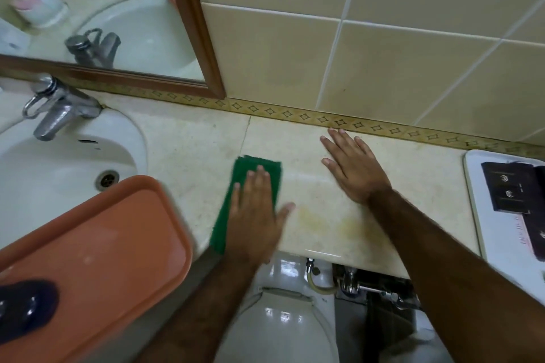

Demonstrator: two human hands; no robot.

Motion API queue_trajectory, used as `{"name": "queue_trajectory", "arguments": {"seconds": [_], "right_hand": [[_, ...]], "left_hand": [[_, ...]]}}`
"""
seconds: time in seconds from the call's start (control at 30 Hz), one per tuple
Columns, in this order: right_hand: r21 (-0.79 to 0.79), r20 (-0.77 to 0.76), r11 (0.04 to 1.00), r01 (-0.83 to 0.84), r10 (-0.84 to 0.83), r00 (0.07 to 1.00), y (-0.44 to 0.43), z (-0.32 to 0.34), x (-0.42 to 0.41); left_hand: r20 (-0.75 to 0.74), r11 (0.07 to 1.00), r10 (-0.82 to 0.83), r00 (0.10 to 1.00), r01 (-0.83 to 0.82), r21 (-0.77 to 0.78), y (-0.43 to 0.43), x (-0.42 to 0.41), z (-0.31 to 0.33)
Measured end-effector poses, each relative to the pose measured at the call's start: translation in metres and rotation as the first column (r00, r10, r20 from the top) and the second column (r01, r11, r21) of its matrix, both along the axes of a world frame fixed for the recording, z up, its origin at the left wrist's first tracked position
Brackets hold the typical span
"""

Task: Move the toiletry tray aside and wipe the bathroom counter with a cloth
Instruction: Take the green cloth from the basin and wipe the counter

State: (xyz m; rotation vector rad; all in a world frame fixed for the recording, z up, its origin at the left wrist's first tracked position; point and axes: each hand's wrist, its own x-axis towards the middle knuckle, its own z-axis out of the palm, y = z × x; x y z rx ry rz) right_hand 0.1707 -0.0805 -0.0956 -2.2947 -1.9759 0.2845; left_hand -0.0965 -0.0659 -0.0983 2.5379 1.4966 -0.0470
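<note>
A green cloth (249, 166) lies flat on the beige marble counter (194, 144), just right of the sink. My left hand (255, 215) presses flat on the cloth with fingers stretched out, and looks slightly blurred. My right hand (352, 166) rests palm down on the bare counter near the back wall, fingers spread, holding nothing. An orange tray (118, 244) sits at the lower left, lying over the front part of the sink, with a dark blue object (26, 306) on its near end.
A white sink (44, 174) with a chrome tap (59, 106) is at the left. A wood-framed mirror (203, 38) hangs above it. A white appliance (507, 215) with a black panel stands at the right. A toilet (283, 324) and pipes sit below the counter edge.
</note>
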Motion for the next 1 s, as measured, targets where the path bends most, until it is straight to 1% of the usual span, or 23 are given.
{"name": "queue_trajectory", "arguments": {"seconds": [0.07,0.1,0.2,0.27,0.33,0.4,0.43,0.47,0.53,0.6,0.63,0.7,0.77,0.87,0.93,1.0], "right_hand": [[0.006,0.005,1.000,0.001,-0.001,1.000,-0.001,-0.002,0.000],[0.010,0.007,1.000,0.001,-0.001,1.000,-0.001,-0.002,0.000],[0.021,0.012,1.000,-0.004,0.004,1.000,-0.001,-0.004,0.000],[0.023,0.011,1.000,-0.002,0.002,1.000,-0.001,-0.004,0.000],[0.021,0.005,1.000,-0.001,0.001,1.000,-0.001,-0.003,-0.001],[0.015,0.000,1.000,-0.008,0.008,1.000,-0.001,-0.001,-0.002],[0.014,-0.002,1.000,-0.011,0.011,1.000,-0.001,0.000,-0.002],[0.017,-0.006,1.000,-0.012,0.012,1.000,-0.001,0.000,-0.002],[0.024,-0.007,1.000,-0.010,0.010,1.000,-0.001,0.001,-0.001],[0.031,-0.004,1.000,-0.007,0.007,1.000,-0.002,0.000,-0.001],[0.036,-0.010,0.999,-0.007,0.007,1.000,-0.002,-0.001,0.000],[0.048,-0.039,0.999,-0.015,0.017,0.999,-0.002,-0.002,0.002],[0.059,-0.100,0.998,-0.013,0.019,0.995,-0.001,-0.002,0.004],[0.075,-0.258,0.997,0.011,0.008,0.966,-0.003,0.001,0.010],[0.051,-0.405,0.998,0.039,-0.015,0.914,-0.004,0.010,0.013],[-0.039,-0.537,0.995,0.086,-0.094,0.838,-0.004,0.027,0.014]], "left_hand": [[0.002,0.990,0.133,0.991,-0.133,0.039,0.035,-0.006,0.001],[0.004,0.983,0.181,0.983,-0.181,0.034,0.052,-0.004,0.003],[0.000,0.973,0.229,0.973,-0.229,0.032,0.069,0.023,0.005],[0.021,0.985,0.167,0.986,-0.167,0.028,0.053,0.044,0.003],[0.036,0.999,0.004,0.999,-0.005,0.043,0.014,0.056,0.001],[0.039,0.985,-0.170,0.985,0.169,0.014,-0.029,0.051,-0.001],[0.042,0.976,-0.218,0.975,0.218,0.001,-0.041,0.042,-0.001],[0.032,0.973,-0.232,0.972,0.232,-0.010,-0.044,0.030,-0.001],[-0.010,0.987,-0.162,0.987,0.162,-0.007,-0.026,0.003,-0.002],[-0.052,0.999,-0.022,0.998,0.024,0.027,0.007,-0.012,0.001],[-0.060,0.999,0.038,0.997,-0.036,0.033,0.021,-0.013,0.003],[-0.046,0.994,0.100,0.994,-0.099,0.042,0.036,-0.001,0.005],[-0.025,0.993,0.111,0.994,-0.110,0.050,0.031,0.022,0.004],[-0.015,0.999,-0.003,1.000,0.004,0.033,-0.013,0.057,0.003],[-0.002,0.992,-0.123,0.992,0.123,0.020,-0.056,0.080,0.004],[0.069,0.977,-0.209,0.975,0.211,-0.024,-0.085,0.095,0.009]]}}
